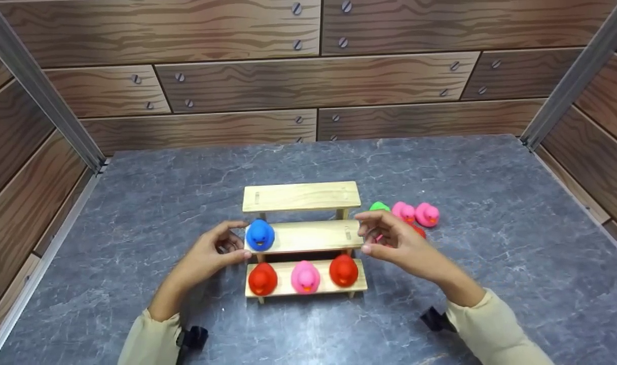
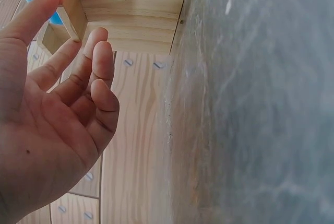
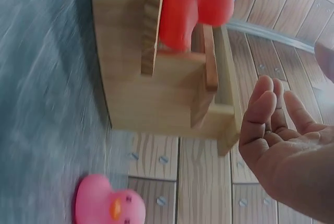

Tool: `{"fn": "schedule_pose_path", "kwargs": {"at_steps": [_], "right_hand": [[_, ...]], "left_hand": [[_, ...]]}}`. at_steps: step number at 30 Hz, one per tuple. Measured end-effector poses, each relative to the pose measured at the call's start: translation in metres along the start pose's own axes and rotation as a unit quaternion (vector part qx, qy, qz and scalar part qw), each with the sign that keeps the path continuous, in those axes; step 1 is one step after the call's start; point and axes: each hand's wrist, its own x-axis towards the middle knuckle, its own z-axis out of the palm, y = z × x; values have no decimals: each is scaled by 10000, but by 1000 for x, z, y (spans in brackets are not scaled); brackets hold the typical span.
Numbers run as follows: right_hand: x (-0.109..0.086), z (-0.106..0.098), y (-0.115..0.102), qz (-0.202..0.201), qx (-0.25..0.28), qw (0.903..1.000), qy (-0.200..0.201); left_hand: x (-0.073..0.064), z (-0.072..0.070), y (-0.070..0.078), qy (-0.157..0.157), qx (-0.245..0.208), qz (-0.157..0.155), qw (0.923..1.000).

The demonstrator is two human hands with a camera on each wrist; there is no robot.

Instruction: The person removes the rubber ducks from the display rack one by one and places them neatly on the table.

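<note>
A three-step wooden shelf stand [image 1: 308, 236] stands on the grey table. On its middle step, at the left end, sits a blue rubber duck [image 1: 260, 235]. The lowest step carries a red duck [image 1: 262, 280], a pink duck [image 1: 305, 277] and another red duck [image 1: 344, 270]. My left hand [image 1: 212, 247] is at the left end of the middle step, thumb and index fingertips right at its corners, other fingers loosely bent. At the step's right end, my right hand [image 1: 402, 243] has thumb and fingers spread apart, holding nothing; the right wrist view shows its relaxed fingers [image 3: 261, 112] beside the stand.
Loose ducks lie right of the stand, partly behind the right hand: a green duck [image 1: 379, 206], two pink ducks, one the outer pink duck [image 1: 428, 215], and a red duck [image 1: 419, 231]. Wood-patterned walls [image 1: 316, 83] enclose the table [image 1: 176, 172] at the back and sides.
</note>
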Motion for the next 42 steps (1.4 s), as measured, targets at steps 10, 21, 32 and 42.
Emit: {"fn": "schedule_pose_path", "kwargs": {"at_steps": [10,21,32,42], "right_hand": [[16,29,-6,33,-36,9999,-138],[33,54,-18,299,57,9995,-107],[46,77,-26,489,521,9973,173],[58,97,-29,664,627,9956,199]], "left_hand": [[0,0,-1,25,-21,72,10000],[-1,0,1,37,17,16,10000],[0,1,1,14,4,-3,10000],[0,1,-1,22,73,58,10000]]}}
